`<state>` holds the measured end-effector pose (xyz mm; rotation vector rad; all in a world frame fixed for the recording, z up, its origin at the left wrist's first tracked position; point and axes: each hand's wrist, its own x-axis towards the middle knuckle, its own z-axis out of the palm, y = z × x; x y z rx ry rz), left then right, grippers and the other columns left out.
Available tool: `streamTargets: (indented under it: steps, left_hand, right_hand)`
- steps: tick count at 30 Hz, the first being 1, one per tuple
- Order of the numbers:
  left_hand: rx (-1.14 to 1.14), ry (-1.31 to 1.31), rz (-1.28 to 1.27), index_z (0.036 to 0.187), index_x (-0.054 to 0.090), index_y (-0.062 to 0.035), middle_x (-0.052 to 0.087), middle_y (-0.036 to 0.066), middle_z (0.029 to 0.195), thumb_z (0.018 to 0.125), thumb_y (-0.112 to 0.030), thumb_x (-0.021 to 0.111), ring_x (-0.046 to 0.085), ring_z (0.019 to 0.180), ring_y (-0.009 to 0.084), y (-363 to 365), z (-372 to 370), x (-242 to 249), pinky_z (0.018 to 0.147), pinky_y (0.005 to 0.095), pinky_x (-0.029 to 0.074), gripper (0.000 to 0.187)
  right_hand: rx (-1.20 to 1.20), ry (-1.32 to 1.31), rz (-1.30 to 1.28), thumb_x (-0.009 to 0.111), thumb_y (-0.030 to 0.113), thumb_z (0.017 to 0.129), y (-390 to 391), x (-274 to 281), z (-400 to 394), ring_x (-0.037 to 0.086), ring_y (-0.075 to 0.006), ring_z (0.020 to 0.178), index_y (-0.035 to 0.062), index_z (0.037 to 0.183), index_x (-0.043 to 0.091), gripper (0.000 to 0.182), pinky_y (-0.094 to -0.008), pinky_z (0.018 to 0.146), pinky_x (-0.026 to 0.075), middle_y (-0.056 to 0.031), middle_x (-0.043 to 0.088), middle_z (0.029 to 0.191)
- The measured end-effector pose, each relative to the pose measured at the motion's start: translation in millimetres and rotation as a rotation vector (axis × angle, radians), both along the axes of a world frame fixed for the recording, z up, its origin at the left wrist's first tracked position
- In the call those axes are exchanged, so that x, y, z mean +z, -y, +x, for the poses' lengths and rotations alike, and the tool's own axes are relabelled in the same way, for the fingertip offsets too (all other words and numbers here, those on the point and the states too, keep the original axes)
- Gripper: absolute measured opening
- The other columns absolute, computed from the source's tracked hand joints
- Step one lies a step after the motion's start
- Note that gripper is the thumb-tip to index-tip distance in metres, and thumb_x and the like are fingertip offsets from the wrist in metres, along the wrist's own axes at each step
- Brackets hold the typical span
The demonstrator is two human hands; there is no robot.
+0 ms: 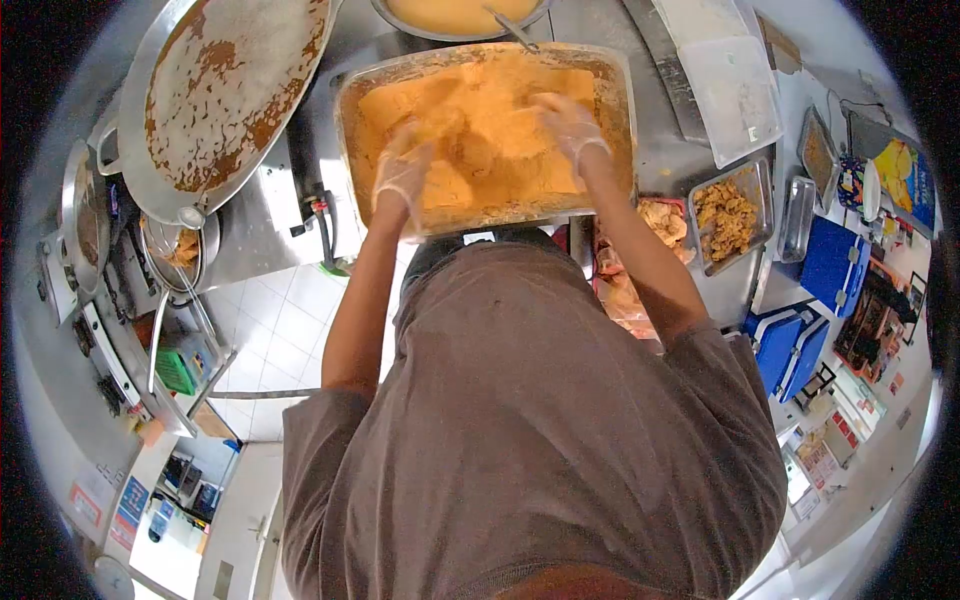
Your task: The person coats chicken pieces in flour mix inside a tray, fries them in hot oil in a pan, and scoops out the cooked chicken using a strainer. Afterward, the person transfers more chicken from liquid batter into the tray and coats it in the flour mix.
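A wide tub (345, 150) holds a bed of orange-tinted, flour-like powder (480, 95). Both my hands wear clear plastic gloves and are in the tub, over the powder. At the left side is my left hand (403, 165), its fingers smeared by motion and blending into the powder. My right hand (570, 128) is at the right side, fingers stretched toward the middle, with no object visible in it. Whether anything lies buried under the powder cannot be made out. Behind the tub stands a bowl (400, 22) of pale orange liquid (465, 12), with a metal utensil handle (512, 30) at its rim.
A large pan of foamy brown oil (235, 90) stands at the left, above a wire strainer (180, 245) with fried pieces. On the right are a metal tray of fried pieces (728, 220), raw-looking meat (622, 285), a clear plastic lid (735, 100) and blue boxes (833, 262).
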<state>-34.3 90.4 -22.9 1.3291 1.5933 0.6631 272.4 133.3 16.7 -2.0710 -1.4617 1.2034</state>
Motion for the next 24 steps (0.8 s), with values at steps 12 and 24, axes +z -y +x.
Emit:
streamTargets:
  steps: [12,24]
  left_hand:
    - [-0.791,-0.293,-0.542,0.108,0.07,0.0008,0.071,0.02,0.106,0.082,-0.057,0.063,0.068,0.095,0.0314,16,81,-5,0.081,0.0441,0.052,0.063]
    - [-0.441,-0.095,-0.32,0.113,0.067,-0.0017,0.071,0.017,0.104,0.084,-0.034,0.07,0.067,0.087,0.0283,21,8,-20,0.073,0.0386,0.052,0.044]
  right_hand:
    - [0.832,0.325,-0.325,0.061,0.032,0.083,64,-132,-26,0.063,-0.0363,0.104,0.0015,0.105,0.07,0.038,-0.0408,0.088,0.05,-0.0177,0.068,0.115]
    - [0.835,0.287,-0.398,0.072,0.052,0.077,33,-79,-46,0.043,-0.0266,0.138,0.0162,0.14,0.052,0.075,-0.0355,0.106,0.041,-0.0109,0.042,0.153]
